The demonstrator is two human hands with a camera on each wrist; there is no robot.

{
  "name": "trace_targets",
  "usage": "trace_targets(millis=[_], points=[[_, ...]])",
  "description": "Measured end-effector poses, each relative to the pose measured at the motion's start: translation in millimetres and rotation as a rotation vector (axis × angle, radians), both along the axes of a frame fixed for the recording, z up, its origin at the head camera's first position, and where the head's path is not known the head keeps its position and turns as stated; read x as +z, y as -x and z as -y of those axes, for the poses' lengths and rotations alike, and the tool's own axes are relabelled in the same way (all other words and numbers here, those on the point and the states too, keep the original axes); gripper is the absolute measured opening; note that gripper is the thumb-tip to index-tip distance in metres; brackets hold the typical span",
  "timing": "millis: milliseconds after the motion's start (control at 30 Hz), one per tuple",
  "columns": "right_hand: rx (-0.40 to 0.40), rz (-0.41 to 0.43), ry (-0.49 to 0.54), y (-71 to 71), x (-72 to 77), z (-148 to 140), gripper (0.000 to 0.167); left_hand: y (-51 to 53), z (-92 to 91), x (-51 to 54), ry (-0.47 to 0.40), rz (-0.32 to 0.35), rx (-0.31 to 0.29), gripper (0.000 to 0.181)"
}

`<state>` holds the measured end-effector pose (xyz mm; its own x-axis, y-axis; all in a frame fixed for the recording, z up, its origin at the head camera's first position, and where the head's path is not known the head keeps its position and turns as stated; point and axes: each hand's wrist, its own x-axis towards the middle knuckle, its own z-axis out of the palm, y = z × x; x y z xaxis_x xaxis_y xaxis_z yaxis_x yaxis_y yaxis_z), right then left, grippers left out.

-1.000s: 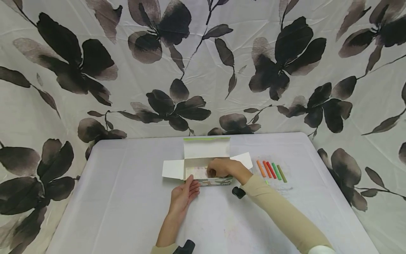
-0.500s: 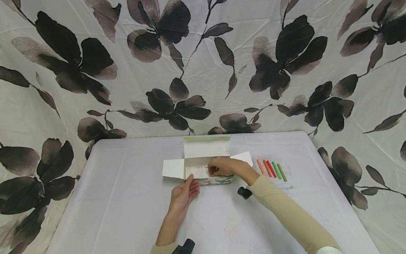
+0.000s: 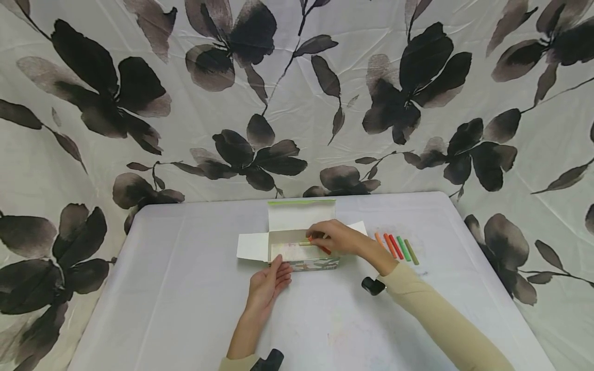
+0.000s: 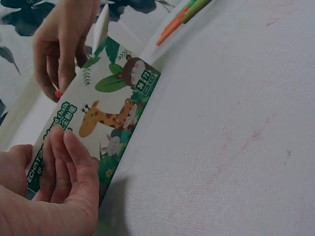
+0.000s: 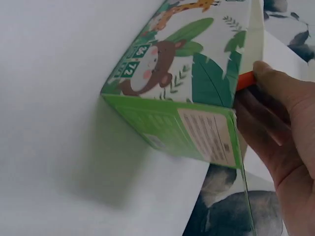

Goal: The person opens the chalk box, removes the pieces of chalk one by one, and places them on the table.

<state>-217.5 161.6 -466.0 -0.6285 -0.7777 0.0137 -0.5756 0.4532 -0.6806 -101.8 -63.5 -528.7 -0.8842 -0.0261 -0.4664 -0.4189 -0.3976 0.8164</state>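
Note:
An open chalk box (image 3: 315, 264), white with green and animal prints, stands on the table with its lid and side flaps spread. My left hand (image 3: 267, 288) holds its front wall near the left end, thumb at the rim and fingers against the outside. Over the box's right half, my right hand (image 3: 339, 237) pinches a red-orange chalk stick (image 3: 326, 250) between thumb and fingers; in the right wrist view part of the chalk (image 5: 245, 80) shows at the rim. A yellow-green stick (image 3: 304, 243) is by the right fingertips; whether they hold it too I cannot tell.
Right of the box, several chalk sticks lie in a row: orange, red (image 3: 396, 247), green and olive (image 3: 411, 252). Faint coloured smudges mark the white tablecloth (image 3: 185, 288). A floral cloth (image 3: 260, 103) hangs behind the table.
The right hand has lifted a little inside the box and its forearm has shifted right. The red-orange chalk now shows in its fingers. The left hand stays in place.

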Motion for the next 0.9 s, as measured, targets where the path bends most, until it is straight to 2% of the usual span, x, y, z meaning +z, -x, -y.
trace_targets(millis=[233,333,567,900], points=[[-0.088,0.007,0.185,-1.2,8.3,-21.9,0.017,-2.7,-0.4,1.0,0.006,-0.003,-0.002,0.053],[-0.139,0.047,0.235,-3.5,13.3,-31.4,0.017,-3.8,0.2,0.9,0.013,-0.007,-0.002,0.054],[-0.220,0.131,0.267,-12.3,26.6,-53.4,0.018,-3.8,0.8,-0.2,0.027,-0.010,0.003,0.055],[-0.291,0.177,0.257,-25.4,36.4,-87.3,0.026,-3.0,-0.1,-3.5,0.017,-0.020,0.010,0.052]])
